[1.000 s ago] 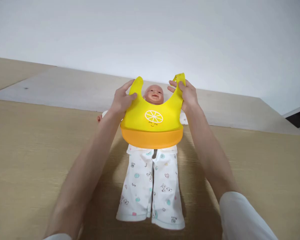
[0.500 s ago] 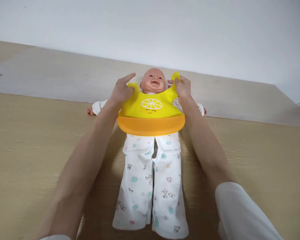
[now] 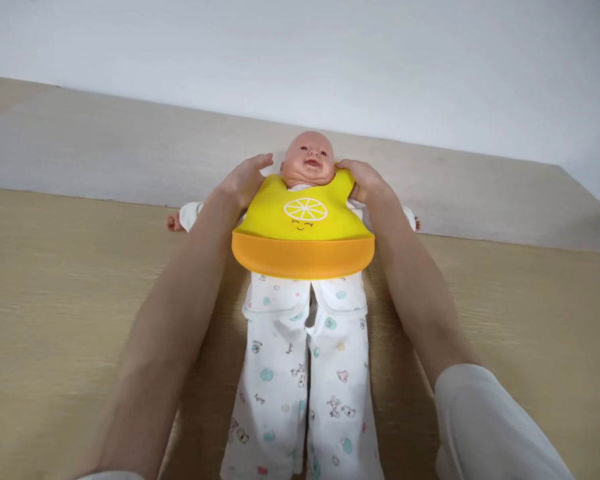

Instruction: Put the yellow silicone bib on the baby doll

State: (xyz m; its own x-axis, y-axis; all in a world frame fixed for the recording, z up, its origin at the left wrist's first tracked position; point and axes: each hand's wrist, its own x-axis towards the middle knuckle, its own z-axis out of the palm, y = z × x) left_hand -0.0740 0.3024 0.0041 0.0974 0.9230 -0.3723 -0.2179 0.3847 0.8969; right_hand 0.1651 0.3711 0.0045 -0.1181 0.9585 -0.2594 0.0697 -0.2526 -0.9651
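Observation:
A baby doll lies on its back, its head away from me, in white printed trousers and white sleeves. Over its chest spreads a yellow bib with a lemon-slice print and an orange catch pocket. My left hand is closed at the bib's left strap beside the doll's neck, one finger pointing up. On the other side, my right hand grips the right strap, its fingertips near the doll's cheek. Both strap ends are hidden at the hands and neck. The doll's arms stretch out sideways, partly behind my forearms.
A wooden tabletop lies under the doll, with a paler board along its far side. Behind that rises a white wall. The doll's small hands stick out past my forearms on both sides.
Both hands have brought the strap ends down and in beside the doll's neck. The raised right strap end no longer shows. The bib sits closer under the chin. The view has shifted slightly.

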